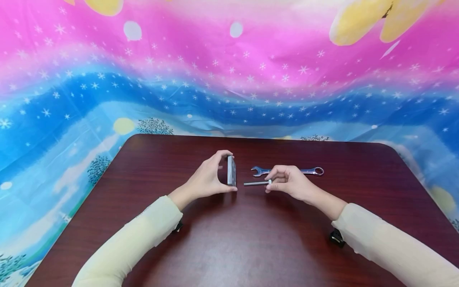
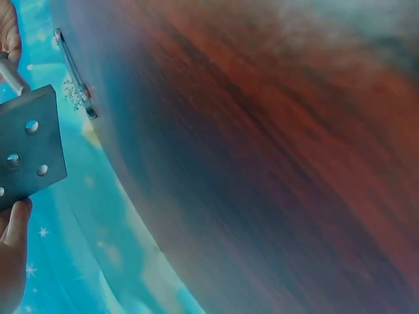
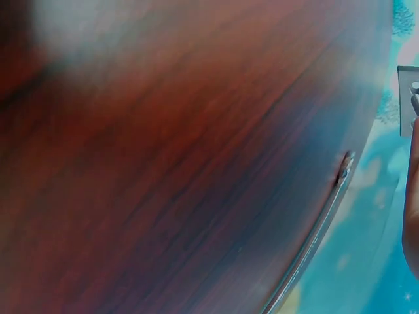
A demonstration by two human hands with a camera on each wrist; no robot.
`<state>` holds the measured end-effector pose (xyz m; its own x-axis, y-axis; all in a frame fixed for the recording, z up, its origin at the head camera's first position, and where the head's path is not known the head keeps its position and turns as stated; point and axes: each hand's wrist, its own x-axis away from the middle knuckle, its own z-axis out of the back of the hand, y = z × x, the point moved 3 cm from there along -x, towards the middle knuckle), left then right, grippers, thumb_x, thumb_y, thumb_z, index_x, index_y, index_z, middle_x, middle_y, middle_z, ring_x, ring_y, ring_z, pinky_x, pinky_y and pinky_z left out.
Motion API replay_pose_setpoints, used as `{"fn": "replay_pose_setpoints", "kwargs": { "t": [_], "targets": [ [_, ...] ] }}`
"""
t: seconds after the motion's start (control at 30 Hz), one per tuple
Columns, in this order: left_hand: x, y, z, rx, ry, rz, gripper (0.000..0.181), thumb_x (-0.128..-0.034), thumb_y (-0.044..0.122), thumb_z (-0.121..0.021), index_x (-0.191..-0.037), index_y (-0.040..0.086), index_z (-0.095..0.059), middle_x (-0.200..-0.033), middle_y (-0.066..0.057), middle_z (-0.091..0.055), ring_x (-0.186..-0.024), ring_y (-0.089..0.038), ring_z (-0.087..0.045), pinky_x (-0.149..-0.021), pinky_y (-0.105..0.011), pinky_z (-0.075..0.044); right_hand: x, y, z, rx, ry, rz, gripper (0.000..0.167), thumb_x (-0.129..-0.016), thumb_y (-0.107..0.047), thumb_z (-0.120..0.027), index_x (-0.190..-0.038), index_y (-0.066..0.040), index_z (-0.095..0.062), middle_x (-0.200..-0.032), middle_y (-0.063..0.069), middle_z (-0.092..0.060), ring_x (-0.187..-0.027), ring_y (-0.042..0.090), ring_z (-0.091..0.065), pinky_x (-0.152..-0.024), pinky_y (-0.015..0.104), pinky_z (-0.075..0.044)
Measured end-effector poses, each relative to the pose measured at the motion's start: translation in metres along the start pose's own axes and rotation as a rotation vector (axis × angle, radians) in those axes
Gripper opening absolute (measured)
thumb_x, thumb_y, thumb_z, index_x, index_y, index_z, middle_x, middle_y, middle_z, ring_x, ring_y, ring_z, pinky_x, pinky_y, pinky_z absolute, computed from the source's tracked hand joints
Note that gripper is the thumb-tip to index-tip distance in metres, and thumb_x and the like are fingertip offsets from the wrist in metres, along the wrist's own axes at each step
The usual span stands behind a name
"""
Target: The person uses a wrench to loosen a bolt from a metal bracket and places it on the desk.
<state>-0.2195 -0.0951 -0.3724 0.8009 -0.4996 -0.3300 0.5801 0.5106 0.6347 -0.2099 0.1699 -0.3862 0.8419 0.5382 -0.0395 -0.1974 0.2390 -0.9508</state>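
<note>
My left hand (image 1: 206, 175) grips a square grey metal plate (image 1: 232, 171) by opposite edges, thumb below and fingers above, holding it on edge over the table. Several holes show in the plate (image 2: 33, 147) in the left wrist view, and the middle one looks threaded. My right hand (image 1: 290, 182) pinches a silver bolt (image 1: 256, 183) near its head. The bolt's shank points left toward the plate, with a gap between them in the head view. Only a finger (image 3: 411, 203) of the right hand and part of the plate (image 3: 407, 98) enter the right wrist view.
A silver combination wrench (image 1: 311, 172) lies on the dark reddish-brown table (image 1: 229, 247) behind my right hand, its middle partly covered by that hand. Beyond the table's far edge hangs a pink and blue snowflake-patterned cloth (image 1: 201, 79).
</note>
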Motion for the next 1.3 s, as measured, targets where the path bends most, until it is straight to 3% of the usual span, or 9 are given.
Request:
{"fn": "replay_pose_setpoints", "kwargs": {
  "t": [0.37,0.67,0.87,1.07,1.3],
  "targets": [
    [-0.023,-0.010,-0.013,0.033,-0.119,0.059,0.092,-0.0682,0.025,-0.092,-0.141,0.011,-0.036,-0.131,-0.009,-0.055,-0.121,-0.025,-0.059,-0.102,-0.041,-0.052,-0.009,0.014,0.011,0.123,-0.007,0.022,0.014,-0.086,0.005,-0.070,-0.100,0.008,-0.065,-0.088,0.021,-0.073,-0.079,0.011,-0.074,-0.072,0.034,-0.060],
    [-0.029,-0.015,-0.016,0.016,-0.152,0.107,0.094,-0.0679,0.027,-0.093,-0.142,0.013,-0.036,-0.132,-0.009,-0.056,-0.121,-0.026,-0.061,-0.102,-0.041,-0.052,-0.012,0.018,0.011,0.160,-0.024,0.004,0.013,-0.086,0.006,-0.070,-0.099,0.007,-0.066,-0.089,0.023,-0.071,-0.077,0.010,-0.072,-0.067,0.030,-0.058],
    [-0.031,-0.017,-0.021,0.040,-0.184,0.118,0.095,-0.0668,0.028,-0.093,-0.141,0.012,-0.036,-0.133,-0.010,-0.056,-0.124,-0.026,-0.060,-0.104,-0.039,-0.051,-0.013,0.021,0.010,0.202,-0.060,-0.014,0.013,-0.090,0.006,-0.066,-0.102,0.006,-0.065,-0.090,0.021,-0.072,-0.081,0.014,-0.073,-0.071,0.033,-0.060],
    [-0.036,-0.023,-0.023,0.021,-0.220,0.128,0.093,-0.0685,0.027,-0.092,-0.141,0.011,-0.036,-0.131,-0.009,-0.056,-0.121,-0.023,-0.060,-0.103,-0.039,-0.051,-0.013,0.021,0.010,0.302,-0.048,-0.015,0.017,-0.089,0.000,-0.070,-0.105,0.005,-0.066,-0.089,0.014,-0.074,-0.077,0.015,-0.073,-0.071,0.030,-0.059],
    [-0.035,-0.030,-0.013,-0.026,-0.271,0.144,0.093,-0.0694,0.028,-0.092,-0.142,0.007,-0.036,-0.128,-0.007,-0.057,-0.117,-0.020,-0.060,-0.100,-0.039,-0.052,-0.015,0.019,0.010,0.443,-0.079,-0.005,0.016,-0.087,-0.002,-0.073,-0.101,0.002,-0.067,-0.084,0.009,-0.073,-0.070,0.017,-0.070,-0.064,0.025,-0.057]
  ]
}}
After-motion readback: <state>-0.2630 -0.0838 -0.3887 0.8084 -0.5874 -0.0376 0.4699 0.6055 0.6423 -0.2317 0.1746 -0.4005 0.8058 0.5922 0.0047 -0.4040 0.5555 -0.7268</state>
